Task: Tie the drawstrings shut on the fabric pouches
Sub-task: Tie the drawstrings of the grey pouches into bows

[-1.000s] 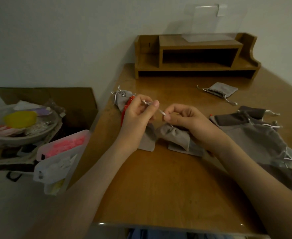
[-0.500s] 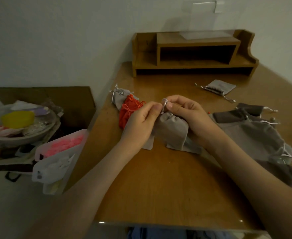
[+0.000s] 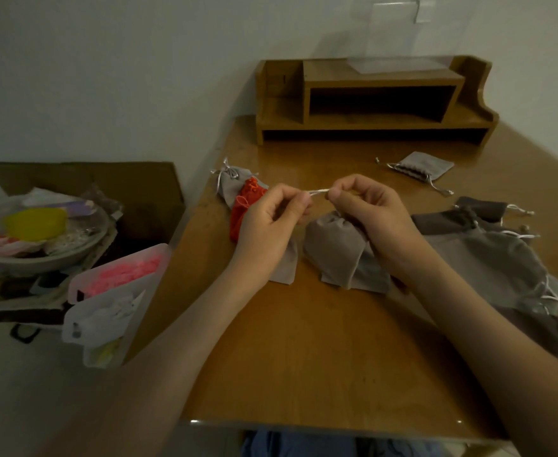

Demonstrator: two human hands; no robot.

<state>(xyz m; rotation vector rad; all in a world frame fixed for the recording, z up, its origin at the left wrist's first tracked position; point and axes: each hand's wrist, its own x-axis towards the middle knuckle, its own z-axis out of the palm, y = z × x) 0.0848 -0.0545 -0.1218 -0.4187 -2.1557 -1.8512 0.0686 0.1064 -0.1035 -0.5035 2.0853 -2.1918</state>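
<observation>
Seen from above, two bare hands work over a wooden table (image 3: 304, 357). The fingers (image 3: 299, 206) of the left hand (image 3: 271, 222) pinch one end of a short stretch of pale drawstring (image 3: 318, 191). The fingers (image 3: 340, 196) of the right hand (image 3: 369, 219) pinch the other end. The cord runs taut and nearly level between the two sets of fingertips.

Just below the right fingers, partly under that palm, a plump grey fabric pouch (image 3: 332, 249) rests on the table with its mouth gathered. Where the cord meets it is hidden by the right hand. A flat grey pouch (image 3: 285, 265) pokes out from under the left wrist.

Just left of the left fingers sits a red pouch (image 3: 244, 206), touching a small tied grey pouch (image 3: 234, 183) beyond it. Well beyond the right fingers, a light grey pouch (image 3: 422, 166) lies alone, its cords trailing. To the right of the right hand, a heap of grey and brown pouches (image 3: 488, 255) spreads toward the table edge.

Far beyond both hands, a wooden desk shelf (image 3: 369, 103) stands against the wall. Off the table, well left of the left fingers, a clear plastic box (image 3: 122, 275) holding pink pieces stands beside a cardboard box (image 3: 83, 179).
</observation>
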